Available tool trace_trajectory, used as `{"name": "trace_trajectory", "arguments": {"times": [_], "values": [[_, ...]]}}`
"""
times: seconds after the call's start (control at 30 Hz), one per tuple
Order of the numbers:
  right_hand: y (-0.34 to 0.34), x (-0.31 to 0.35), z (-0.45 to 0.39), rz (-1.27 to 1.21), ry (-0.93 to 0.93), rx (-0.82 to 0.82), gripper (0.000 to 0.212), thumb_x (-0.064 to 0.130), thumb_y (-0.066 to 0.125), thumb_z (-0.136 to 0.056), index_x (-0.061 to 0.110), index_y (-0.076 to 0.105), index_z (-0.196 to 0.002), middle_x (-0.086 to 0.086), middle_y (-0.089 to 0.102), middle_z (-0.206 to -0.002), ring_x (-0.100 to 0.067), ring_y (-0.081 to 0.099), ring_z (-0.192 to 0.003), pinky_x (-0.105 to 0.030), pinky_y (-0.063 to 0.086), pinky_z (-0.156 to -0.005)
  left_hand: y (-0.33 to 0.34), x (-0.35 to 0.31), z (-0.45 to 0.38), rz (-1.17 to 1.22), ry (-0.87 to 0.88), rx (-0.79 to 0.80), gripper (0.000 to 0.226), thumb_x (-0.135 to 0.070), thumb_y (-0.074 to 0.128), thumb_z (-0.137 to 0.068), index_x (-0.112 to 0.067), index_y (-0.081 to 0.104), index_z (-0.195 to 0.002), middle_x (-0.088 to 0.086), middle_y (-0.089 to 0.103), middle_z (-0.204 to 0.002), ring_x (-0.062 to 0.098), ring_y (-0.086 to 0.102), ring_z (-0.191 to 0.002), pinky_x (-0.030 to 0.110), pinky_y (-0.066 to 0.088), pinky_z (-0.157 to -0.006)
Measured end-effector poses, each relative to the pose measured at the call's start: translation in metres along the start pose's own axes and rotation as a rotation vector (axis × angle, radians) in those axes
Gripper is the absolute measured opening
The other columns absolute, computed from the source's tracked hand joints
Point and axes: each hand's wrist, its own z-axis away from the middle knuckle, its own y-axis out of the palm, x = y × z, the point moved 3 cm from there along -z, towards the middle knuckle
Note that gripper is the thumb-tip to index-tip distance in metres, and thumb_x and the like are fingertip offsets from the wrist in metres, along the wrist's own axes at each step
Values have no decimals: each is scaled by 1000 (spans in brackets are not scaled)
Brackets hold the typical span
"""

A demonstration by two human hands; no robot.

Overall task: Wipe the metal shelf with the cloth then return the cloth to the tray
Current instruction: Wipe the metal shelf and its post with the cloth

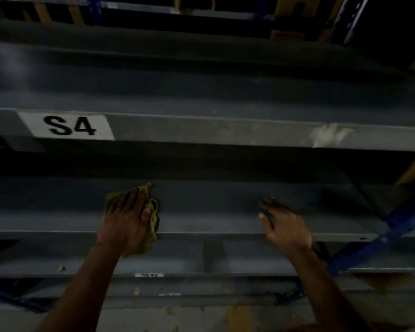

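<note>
I see the left hand (126, 219) pressed flat, fingers spread, on top of the cloth (151, 212), a crumpled yellow-green rag that pokes out past the fingertips and hangs over the front lip of the metal shelf (213, 204). So the cloth sits on the shelf surface, near its front edge, pinned under the palm. The right hand (285, 226) is well to the right of the cloth, on the same shelf, fingers loosely open and resting on the front lip, holding nothing. Shelf is dark grey, dim light. Directly above the cloth's shelf is another grey shelf beam with a white S4 label (67, 127), up and left of the cloth. Below the cloth's shelf, a small S6 label (149, 275) on the next beam down. Blue upright (379, 238) at far right of the shelf. No tray that I can make out.
</note>
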Motion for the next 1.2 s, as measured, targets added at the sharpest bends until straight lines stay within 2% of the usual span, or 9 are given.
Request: {"name": "trace_trajectory", "arguments": {"times": [0.17,0.37,0.5,0.63,0.7,0.8,0.93,1.1,1.2], "values": [[0,1,-1,23,1,14,49,45,41,-87,19,63,-123,-1,61,-130,-17,56,-120,-31,43,-99,18,-72,-9,-2,96,-29,63,-43,21,-92,-6,43,-139,18,45,-141,36,42,-129,50,28,-106],[2,-2,-1,5,12,34,53,47,36,-88,20,60,-126,-1,59,-133,-16,54,-124,-32,44,-100,35,-181,-16,16,243,-13,55,-37,32,-90,-7,53,-131,14,55,-133,33,50,-122,47,36,-102],[0,-7,-1,-48,39,22,54,42,34,-85,18,59,-127,-5,60,-130,-22,59,-117,-36,47,-95,42,-239,-7,49,384,57,55,-37,30,-92,-7,49,-135,14,53,-135,31,47,-125,47,37,-103],[2,-15,2,-99,70,18,50,41,32,-86,22,56,-126,-2,60,-130,-23,58,-116,-38,49,-96,38,-222,8,33,536,42,54,-39,25,-98,-12,35,-144,9,42,-145,26,35,-134,41,25,-111],[2,-15,2,-117,56,22,46,43,32,-88,26,55,-125,1,59,-130,-21,56,-116,-38,48,-96,32,-200,9,14,531,17,54,-40,24,-98,-13,35,-144,8,43,-144,25,37,-133,37,19,-111],[-3,-11,9,-163,22,4,43,45,35,-91,31,52,-127,3,59,-128,-19,54,-117,-37,46,-97,31,-174,1,31,374,21,60,-45,14,-97,-15,33,-145,8,41,-146,25,35,-135,38,19,-112],[-18,-7,19,-263,-118,-5,51,47,48,-90,29,41,-137,2,51,-136,-18,45,-125,-32,37,-106,37,-200,-16,18,218,20,59,-40,22,-93,-11,41,-141,13,47,-141,31,41,-130,47,31,-107],[-20,-11,20,-293,-192,84,73,29,52,-81,29,21,-147,6,31,-152,-14,28,-138,-32,24,-113,59,-275,-27,2,351,68,67,-40,33,-82,-7,41,-140,17,42,-143,36,38,-132,51,30,-106],[-28,-42,23,-316,-158,104,79,26,47,-75,29,18,-148,2,34,-151,-16,31,-137,-32,24,-114,65,-318,-27,-9,415,92,74,-42,47,-77,-6,37,-141,17,41,-143,38,41,-130,52,34,-103]]}}
